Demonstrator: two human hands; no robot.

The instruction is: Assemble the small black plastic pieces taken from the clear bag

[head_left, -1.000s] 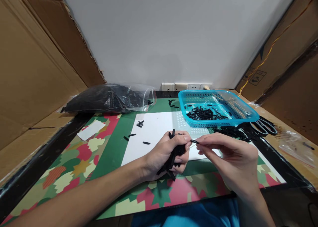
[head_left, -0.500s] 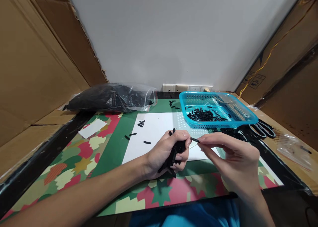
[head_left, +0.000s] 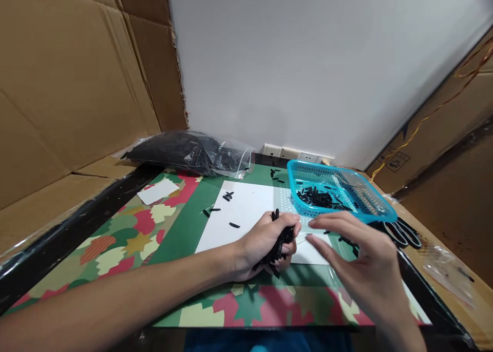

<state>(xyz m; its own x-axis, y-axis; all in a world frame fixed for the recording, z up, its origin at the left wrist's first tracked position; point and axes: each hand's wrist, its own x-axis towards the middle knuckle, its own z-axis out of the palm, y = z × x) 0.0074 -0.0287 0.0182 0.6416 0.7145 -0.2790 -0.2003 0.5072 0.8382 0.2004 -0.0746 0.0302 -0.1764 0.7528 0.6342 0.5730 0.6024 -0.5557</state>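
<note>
Here, the left hand [head_left: 265,241] is gripping a bundle of black sticks [head_left: 278,244]; the right hand [head_left: 358,259], at three o'clock, is hovering open and empty—sticks could be slipping loose.

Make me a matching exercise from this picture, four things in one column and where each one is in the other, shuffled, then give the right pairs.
Things
1. bundle of black sticks
2. blue basket
3. clear bag of black pieces
4. scissors

Places
A. far left of the mat, by the cardboard
B. on the table right of the basket
C. gripped in the left hand
D. far right of the white sheet, beyond the open right hand

Pairs: 1-C, 2-D, 3-A, 4-B
</note>
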